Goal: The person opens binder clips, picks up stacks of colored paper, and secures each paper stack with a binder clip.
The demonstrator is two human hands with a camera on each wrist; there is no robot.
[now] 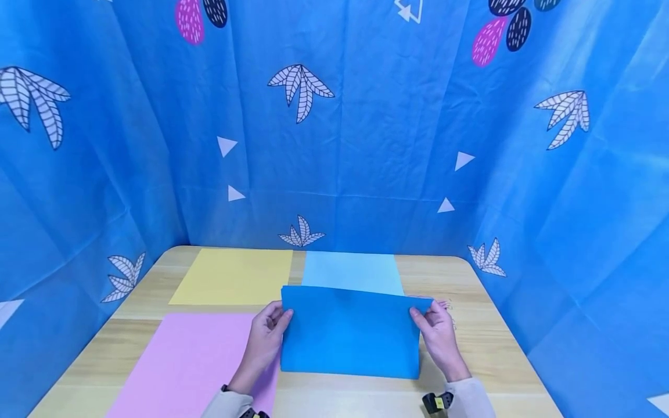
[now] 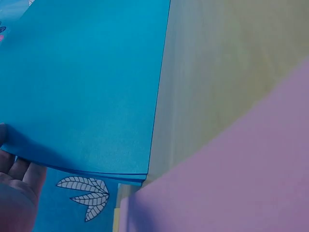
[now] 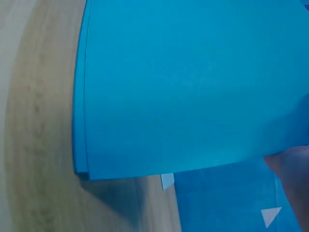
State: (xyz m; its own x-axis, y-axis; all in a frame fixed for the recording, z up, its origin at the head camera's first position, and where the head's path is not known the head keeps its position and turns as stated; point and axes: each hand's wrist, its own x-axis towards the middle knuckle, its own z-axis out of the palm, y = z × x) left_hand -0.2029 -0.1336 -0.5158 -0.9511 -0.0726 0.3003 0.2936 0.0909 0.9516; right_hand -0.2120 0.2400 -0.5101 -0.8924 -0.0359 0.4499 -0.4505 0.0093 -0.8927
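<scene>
A pale wooden table point(image 1: 366, 397) with rounded far corners fills the lower part of the head view. Blue cloth point(image 1: 387, 145), printed with white leaves point(image 1: 304, 101) and small triangles point(image 1: 227, 145), hangs beyond it at twelve o'clock and along both sides at nine and three.

A deep blue paper point(image 1: 350, 337) is held up and tilted over the middle of the near half. From it, a yellow sheet point(image 1: 232, 276) lies flat at ten o'clock, a light blue sheet point(image 1: 352, 270) at twelve, partly hidden behind it, and a pink sheet point(image 1: 190, 371) towards eight.

The left hand point(image 1: 265, 337) pinches the blue paper's edge at ten o'clock, the right hand point(image 1: 439, 337) pinches it at two. Both thumbs lie on the near face, with fingers behind. Slightly offset edges show in both wrist views; whether that is one folded sheet or several, I cannot tell.
</scene>
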